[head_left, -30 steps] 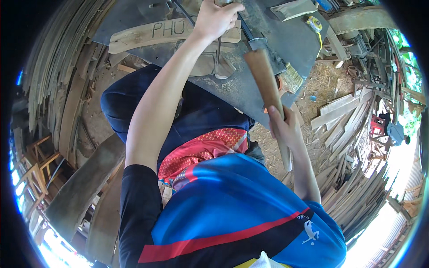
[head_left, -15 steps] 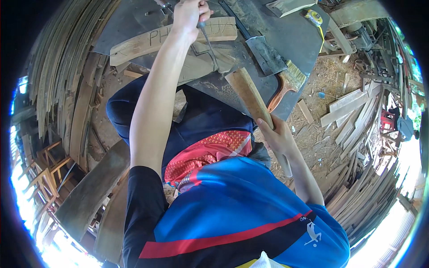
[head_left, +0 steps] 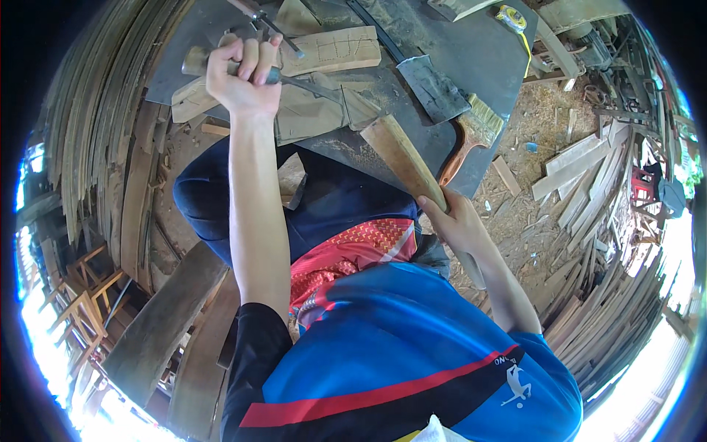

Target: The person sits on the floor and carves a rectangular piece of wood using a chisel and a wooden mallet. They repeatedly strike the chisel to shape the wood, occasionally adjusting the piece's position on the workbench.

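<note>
My left hand (head_left: 243, 77) is closed around the wooden handle of a chisel (head_left: 317, 90), above the left part of the work surface. The chisel's blade points right. Beneath it lies a long curved board (head_left: 331, 51) with outlined letters, partly hidden by the hand. A flat wooden piece (head_left: 317, 114) lies closer to me. My right hand (head_left: 458, 221) grips a long wooden club (head_left: 401, 158), tilted with its broad end up over the front edge of the surface. More chisels (head_left: 283, 40) lie beyond my left hand.
On the dark work surface (head_left: 412, 37) rest a wide black-bladed tool (head_left: 434, 88), a brush (head_left: 479, 121) with a wooden handle and a yellow tape measure (head_left: 512, 18). Stacked planks (head_left: 103, 110) stand at the left. Wood scraps (head_left: 582, 169) cover the ground at the right.
My left hand has come left and closer to me, turning the chisel from pointing toward me to pointing right. My right hand and the club have barely moved.
</note>
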### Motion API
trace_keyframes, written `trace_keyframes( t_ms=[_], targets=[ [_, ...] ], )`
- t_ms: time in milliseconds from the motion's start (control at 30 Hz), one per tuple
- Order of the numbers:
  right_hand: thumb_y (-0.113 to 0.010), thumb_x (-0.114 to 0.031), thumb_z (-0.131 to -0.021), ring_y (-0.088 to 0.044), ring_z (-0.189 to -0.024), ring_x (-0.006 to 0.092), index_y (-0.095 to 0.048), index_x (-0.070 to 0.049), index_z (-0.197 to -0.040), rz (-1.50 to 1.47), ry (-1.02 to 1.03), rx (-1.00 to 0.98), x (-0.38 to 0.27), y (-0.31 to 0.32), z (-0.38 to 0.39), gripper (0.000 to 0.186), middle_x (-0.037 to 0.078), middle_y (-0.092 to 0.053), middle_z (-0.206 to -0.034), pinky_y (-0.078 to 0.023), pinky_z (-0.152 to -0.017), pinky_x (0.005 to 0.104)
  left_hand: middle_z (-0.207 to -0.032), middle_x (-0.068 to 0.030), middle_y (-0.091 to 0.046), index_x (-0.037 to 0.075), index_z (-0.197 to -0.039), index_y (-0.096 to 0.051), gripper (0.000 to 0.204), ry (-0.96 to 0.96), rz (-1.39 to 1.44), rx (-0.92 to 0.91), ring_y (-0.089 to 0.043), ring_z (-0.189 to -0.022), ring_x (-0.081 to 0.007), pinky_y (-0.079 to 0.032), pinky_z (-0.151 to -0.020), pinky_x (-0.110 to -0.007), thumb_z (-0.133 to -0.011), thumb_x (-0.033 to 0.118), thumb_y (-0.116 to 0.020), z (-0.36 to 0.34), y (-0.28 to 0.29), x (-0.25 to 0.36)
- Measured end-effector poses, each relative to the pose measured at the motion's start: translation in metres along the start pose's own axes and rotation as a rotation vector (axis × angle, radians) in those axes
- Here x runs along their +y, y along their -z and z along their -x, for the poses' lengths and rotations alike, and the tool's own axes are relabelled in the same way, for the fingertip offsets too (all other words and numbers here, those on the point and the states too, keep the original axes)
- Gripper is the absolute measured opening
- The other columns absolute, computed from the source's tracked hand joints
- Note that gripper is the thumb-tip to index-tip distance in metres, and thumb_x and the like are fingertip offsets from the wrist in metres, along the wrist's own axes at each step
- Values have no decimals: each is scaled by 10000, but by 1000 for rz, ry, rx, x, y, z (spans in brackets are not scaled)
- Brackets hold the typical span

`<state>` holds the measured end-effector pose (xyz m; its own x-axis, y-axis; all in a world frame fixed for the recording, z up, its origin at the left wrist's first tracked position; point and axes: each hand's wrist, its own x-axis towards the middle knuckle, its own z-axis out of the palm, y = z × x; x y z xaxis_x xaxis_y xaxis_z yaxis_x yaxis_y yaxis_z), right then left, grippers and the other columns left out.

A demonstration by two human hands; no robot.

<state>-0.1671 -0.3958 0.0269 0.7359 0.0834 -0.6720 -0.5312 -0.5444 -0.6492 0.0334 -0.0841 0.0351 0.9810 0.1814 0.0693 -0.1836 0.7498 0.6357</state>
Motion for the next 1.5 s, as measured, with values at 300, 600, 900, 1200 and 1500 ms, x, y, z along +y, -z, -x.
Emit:
trace_keyframes(
  t_ms=[300,600,900,1200,1500],
  targets=[
    [-668,-499,-961,-610,-472,163,-672,42,-1008,17,4,19,-3,2,0,543,72,-598,-601,-494,-478,345,-511,37,-278,135,-684,-379,239,-33,-195,-143,-269,-436,-116,-467,-876,-423,-871,89,-521,-12,-5,-21],
    [-668,-464,-967,-614,-498,158,-677,46,-1042,38,9,18,-9,11,2,516,69,-601,-607,-481,-473,341,-541,31,-405,75,-664,-466,264,20,-446,-275,-410,-482,-104,-488,-664,-313,-908,76,-568,8,-8,-35],
    [-576,-445,-1016,-578,-550,132,-619,9,-1003,-213,707,479,-127,101,38,456,58,-617,-695,-428,-458,275,-635,32,-509,99,-734,-516,262,-33,-706,-321,-426,-551,-62,-354,-522,-279,-956,106,-656,17,-49,-42],
    [-608,-521,-990,-680,-757,290,-664,24,-1092,566,481,500,-199,129,44,557,161,-693,-835,-534,-693,398,-630,29,-572,43,-738,-595,253,-19,-825,-381,-517,-585,-71,-431,-563,-288,-910,188,-709,22,-49,-30],
    [-665,-561,-946,-682,-701,273,-645,47,-1004,731,685,540,-234,91,51,610,164,-678,-766,-531,-698,413,-630,-1,-601,23,-807,-670,209,24,-920,-435,-533,-603,-90,-469,-615,-327,-901,206,-708,18,-30,-44]
  ],
)
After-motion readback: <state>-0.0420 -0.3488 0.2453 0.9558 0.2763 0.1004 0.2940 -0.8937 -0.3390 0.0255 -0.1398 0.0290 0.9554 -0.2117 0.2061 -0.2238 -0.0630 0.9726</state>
